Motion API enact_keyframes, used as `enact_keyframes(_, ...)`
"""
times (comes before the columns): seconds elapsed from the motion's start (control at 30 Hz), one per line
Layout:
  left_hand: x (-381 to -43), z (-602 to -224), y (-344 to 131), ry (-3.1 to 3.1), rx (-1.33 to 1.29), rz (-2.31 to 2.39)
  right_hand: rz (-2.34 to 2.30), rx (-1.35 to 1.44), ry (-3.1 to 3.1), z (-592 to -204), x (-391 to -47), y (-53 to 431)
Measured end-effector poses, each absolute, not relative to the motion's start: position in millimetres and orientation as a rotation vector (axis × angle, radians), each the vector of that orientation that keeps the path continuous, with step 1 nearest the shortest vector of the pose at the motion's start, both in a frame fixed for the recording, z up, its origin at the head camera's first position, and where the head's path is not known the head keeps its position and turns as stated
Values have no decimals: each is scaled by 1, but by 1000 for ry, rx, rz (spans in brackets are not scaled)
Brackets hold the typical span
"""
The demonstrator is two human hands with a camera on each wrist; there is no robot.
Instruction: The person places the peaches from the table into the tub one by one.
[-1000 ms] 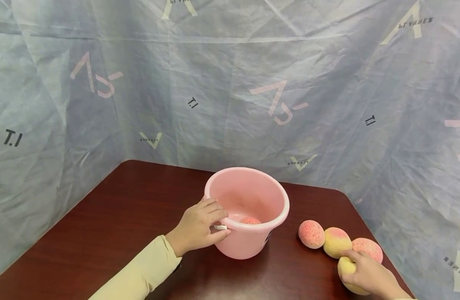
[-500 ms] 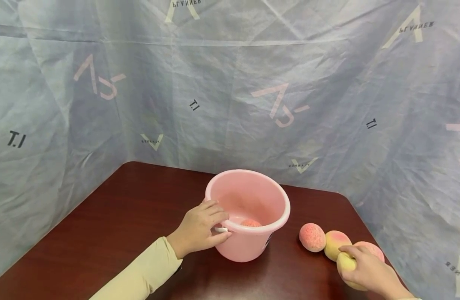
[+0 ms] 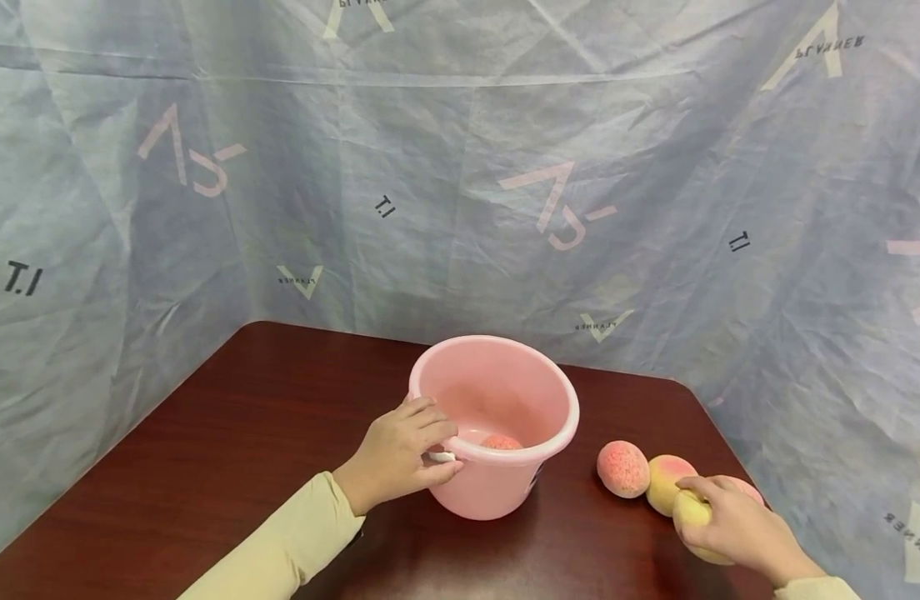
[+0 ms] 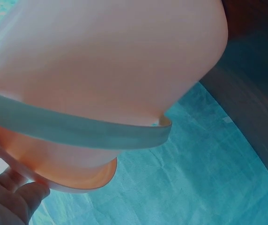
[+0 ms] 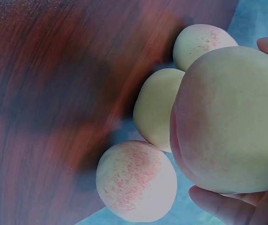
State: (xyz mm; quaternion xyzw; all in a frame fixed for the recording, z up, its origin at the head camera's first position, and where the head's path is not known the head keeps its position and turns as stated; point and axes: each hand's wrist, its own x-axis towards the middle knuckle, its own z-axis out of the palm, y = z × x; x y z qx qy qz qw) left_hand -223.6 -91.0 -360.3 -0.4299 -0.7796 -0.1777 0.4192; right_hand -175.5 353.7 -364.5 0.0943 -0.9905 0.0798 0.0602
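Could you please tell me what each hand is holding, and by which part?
The left hand holds the bucket by its rim; the right hand holds a peach by opposite sides.

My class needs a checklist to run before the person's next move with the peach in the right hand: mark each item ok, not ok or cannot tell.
1. Left hand holds the pink bucket by its rim: ok.
2. Right hand grips the held peach: ok.
3. Bucket mouth uncovered: ok.
4. Held peach above the bucket: not ok, it is off to the right.
5. Held peach apart from the yellow-and-pink peach behind it: cannot tell, they overlap in view.
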Motion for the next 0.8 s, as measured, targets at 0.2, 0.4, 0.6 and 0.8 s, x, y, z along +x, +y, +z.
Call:
enact_keyframes(0.2, -225, -360, -93, -1935, -1105, -428, 228, 295, -2982, -360, -176, 348)
enact_keyframes(0.4, -225, -361, -92, -1924, -1110, -430, 222, 292, -2997, -356, -176, 345)
enact_keyframes(0.6, -224, -362, -92, -1930, -1109, -428, 204, 271, -3003, -353, -176, 341)
enact_keyframes(0.8, -224, -362, -91, -1934, -1102, -427, 221, 268, -3020, -345, -177, 338)
